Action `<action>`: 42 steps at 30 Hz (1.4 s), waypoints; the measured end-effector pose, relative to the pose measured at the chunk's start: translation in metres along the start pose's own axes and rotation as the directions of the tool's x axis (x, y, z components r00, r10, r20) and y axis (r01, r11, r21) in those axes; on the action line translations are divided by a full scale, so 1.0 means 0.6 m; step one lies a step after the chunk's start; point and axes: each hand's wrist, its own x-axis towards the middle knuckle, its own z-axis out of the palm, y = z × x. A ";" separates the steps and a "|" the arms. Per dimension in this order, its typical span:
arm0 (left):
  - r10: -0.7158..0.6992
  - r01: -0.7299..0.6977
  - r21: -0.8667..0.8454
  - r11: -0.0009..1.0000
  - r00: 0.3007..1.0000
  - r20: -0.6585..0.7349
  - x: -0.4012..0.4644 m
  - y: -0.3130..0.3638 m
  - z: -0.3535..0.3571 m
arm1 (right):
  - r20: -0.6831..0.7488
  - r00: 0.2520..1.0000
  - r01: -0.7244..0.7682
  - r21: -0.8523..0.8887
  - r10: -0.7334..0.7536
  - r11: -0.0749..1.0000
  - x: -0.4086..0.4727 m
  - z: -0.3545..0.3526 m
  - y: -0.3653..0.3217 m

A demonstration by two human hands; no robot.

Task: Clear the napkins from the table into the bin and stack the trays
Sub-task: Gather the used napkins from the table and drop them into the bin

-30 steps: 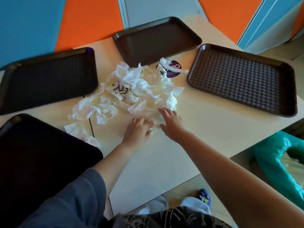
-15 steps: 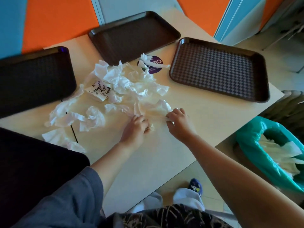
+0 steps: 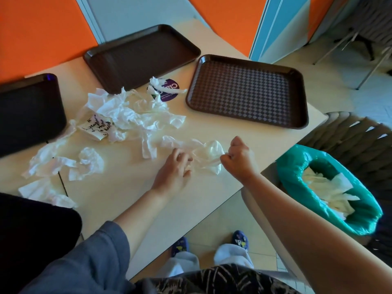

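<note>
Crumpled white napkins (image 3: 135,113) lie strewn across the middle of the beige table (image 3: 212,196). My right hand (image 3: 238,159) is closed on a bunch of napkins (image 3: 209,154) near the table's right edge. My left hand (image 3: 174,171) grips the left side of the same bunch. Brown trays rest around the pile: one at the right (image 3: 247,90), one at the back (image 3: 141,56), one at the left (image 3: 27,109), one at the near left (image 3: 31,236). The bin (image 3: 297,166), lined with a green bag, stands on the floor right of the table and holds napkins.
A purple round sticker (image 3: 171,90) lies between the back and right trays under a napkin. A printed napkin (image 3: 96,127) sits in the pile. Chair backs (image 3: 350,132) stand behind the bin. My feet (image 3: 239,240) are under the table edge.
Both hands gathered napkins from the pile's near edge and dragged them right toward the table's edge. My view swung right, bringing the bin fully into sight.
</note>
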 end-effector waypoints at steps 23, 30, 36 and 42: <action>-0.039 -0.010 0.122 0.992 0.919 0.391 0.163 0.211 0.170 | 0.203 0.974 -0.118 0.074 0.101 0.990 -0.003 -0.124 0.189; 0.021 -0.030 0.020 0.999 0.939 0.342 0.200 0.264 0.227 | 0.072 0.994 -0.094 0.081 0.088 0.992 0.005 -0.161 0.262; 0.107 -0.082 -0.082 0.993 0.921 0.374 0.230 0.343 0.293 | -0.027 0.983 -0.181 -0.024 0.180 0.983 -0.022 -0.225 0.356; 0.239 -0.151 -0.204 0.967 0.813 0.531 0.252 0.425 0.375 | -0.182 0.933 -0.326 -0.054 0.312 0.944 -0.078 -0.276 0.448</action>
